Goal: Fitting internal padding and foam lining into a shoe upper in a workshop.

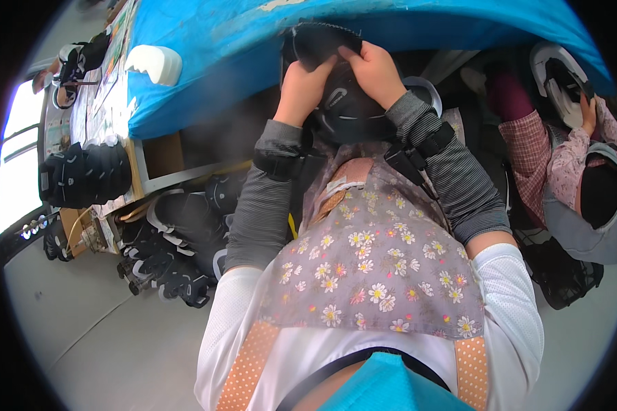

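Observation:
Close to the edge of the blue-covered table, I hold a black fabric piece [317, 45] with a line of white stitching along its far edge. My left hand [304, 90] grips its near left side, fingers closed. On the right side, my right hand [377, 74] pinches it between thumb and bent fingers. Just below both hands, over my lap, sits a black boot-like item [353, 109] with a small white mark. Whether the fabric piece is joined to it is hard to see. A curved pale grey part [426, 92] shows beside my right wrist.
The blue-covered table [212, 41] spans the front, with a white moulded block [154, 65] at its left. Black boots or skates are piled [171, 240] low at the left; more black items [86, 175] stand above. At right, a co-worker holds a black-and-white shell [560, 79].

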{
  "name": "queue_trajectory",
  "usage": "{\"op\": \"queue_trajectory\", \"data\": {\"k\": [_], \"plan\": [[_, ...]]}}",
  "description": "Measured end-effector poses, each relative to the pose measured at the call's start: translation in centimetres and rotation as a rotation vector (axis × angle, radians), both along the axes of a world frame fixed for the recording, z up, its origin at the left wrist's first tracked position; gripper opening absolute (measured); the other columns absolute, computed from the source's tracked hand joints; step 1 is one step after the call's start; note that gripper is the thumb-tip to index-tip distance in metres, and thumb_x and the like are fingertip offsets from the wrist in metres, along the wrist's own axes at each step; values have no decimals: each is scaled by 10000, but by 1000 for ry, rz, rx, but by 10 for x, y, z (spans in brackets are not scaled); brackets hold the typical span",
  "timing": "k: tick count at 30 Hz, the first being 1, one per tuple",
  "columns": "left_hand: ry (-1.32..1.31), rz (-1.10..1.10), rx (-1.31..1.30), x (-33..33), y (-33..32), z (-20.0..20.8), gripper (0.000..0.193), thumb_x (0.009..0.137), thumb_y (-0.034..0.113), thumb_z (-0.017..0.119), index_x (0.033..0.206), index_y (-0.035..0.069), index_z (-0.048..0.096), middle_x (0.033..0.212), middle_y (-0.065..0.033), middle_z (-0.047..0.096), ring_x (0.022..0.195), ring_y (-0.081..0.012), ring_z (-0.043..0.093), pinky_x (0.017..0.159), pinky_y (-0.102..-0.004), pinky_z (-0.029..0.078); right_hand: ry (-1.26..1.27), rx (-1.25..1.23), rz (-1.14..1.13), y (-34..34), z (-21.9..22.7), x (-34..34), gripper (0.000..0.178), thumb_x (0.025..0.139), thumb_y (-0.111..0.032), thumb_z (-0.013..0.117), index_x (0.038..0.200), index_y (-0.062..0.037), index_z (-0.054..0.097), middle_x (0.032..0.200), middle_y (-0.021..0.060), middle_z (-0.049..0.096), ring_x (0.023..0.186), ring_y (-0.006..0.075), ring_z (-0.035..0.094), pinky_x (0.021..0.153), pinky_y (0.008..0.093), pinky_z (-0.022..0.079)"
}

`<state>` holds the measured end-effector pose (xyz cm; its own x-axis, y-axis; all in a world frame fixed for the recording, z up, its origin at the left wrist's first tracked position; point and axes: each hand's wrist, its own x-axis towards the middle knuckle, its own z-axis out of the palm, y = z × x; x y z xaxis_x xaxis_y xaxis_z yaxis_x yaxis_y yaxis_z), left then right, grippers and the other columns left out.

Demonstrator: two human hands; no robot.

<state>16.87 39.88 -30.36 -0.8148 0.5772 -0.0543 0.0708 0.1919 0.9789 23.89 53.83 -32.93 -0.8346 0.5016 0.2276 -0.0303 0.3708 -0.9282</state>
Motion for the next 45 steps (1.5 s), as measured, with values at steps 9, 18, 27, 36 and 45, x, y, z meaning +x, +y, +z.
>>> {"op": "queue_trajectory", "data": {"k": [9,18,27,36,45], "plan": [[-294,-85,-92,-16,5,4,283,885,198,652,1085,-3,654,972,-29,676,828,-111,623,725,-255,505,-182,123,-49,4,-6,-6,381,909,-355,572,851,16,638,737,202,629,690,351,610,636,386,467],[-241,10,-69,-4,9,0,292,868,216,661,990,-49,666,888,-43,674,777,-104,593,684,-261,476,-109,112,-92,4,-12,-11,420,909,-375,525,789,10,641,782,236,627,777,425,607,691,474,480],[-168,-43,-89,-5,17,18,282,882,192,652,1033,-47,665,930,-39,681,788,-106,613,684,-250,496,10,-130,44,20,-31,-25,459,910,-386,559,743,41,575,700,239,574,682,406,569,608,432,437],[-312,-62,-54,-18,17,-4,283,896,189,627,1090,-17,643,987,-46,683,840,-135,640,733,-252,513,-57,-63,37,19,-33,-30,416,915,-371,541,807,26,609,764,239,610,745,418,594,643,442,457],[146,37,-211,-10,17,-6,331,862,200,678,1022,-89,656,909,-91,699,789,-132,625,700,-270,498,25,-120,17,13,-24,-23,430,916,-379,559,773,26,589,728,232,593,721,404,585,626,433,442]]}}
